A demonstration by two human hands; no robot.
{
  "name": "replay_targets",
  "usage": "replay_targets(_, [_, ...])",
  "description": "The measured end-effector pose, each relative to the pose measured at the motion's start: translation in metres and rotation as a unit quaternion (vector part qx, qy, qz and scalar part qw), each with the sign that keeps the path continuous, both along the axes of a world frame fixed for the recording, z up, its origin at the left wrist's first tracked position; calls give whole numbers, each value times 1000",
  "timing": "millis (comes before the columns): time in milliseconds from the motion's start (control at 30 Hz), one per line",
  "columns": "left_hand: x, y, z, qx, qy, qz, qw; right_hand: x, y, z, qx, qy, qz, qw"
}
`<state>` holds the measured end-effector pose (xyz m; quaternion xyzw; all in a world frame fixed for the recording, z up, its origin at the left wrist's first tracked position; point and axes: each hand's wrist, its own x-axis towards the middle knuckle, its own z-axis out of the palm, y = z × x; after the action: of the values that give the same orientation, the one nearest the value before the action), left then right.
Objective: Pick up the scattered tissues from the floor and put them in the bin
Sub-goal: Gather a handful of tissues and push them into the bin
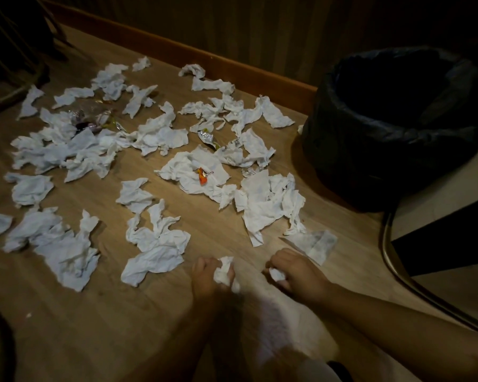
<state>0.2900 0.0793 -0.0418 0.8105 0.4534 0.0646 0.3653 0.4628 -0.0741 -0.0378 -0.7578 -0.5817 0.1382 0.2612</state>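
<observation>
Several crumpled white tissues [155,244] lie scattered over the wooden floor [100,321], from the far left to beside the bin. The bin [392,128] stands at the right, lined with a black bag, its mouth open and dark inside. My left hand [204,277] is low in the middle, closed around a bunched tissue [224,271]. Close to its right, my right hand [295,271] is closed on a small wad of tissue [277,274]. A flat tissue [315,244] lies just beyond my right hand.
Sweet wrappers lie among the tissues: an orange one [202,176], a silver one [207,137], purple ones [86,122]. A wooden skirting board [232,70] and curtain run along the back. A curved metal-edged platform [425,271] is at the right. Dark furniture legs [17,51] stand at far left.
</observation>
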Motion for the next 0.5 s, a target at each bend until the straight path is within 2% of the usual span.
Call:
replay_targets(167, [42,13,32,57,-102,70,991,17,23,26,16,-39,19,999])
replay_targets(333, [85,33,64,-41,-206,48,977,58,48,70,103,-94,-37,990])
replay_targets(433, [117,41,96,30,-235,5,971,84,55,109,155,-117,-92,977])
replay_targets(500, [137,42,125,33,-270,-11,962,98,54,136,178,-137,-125,966])
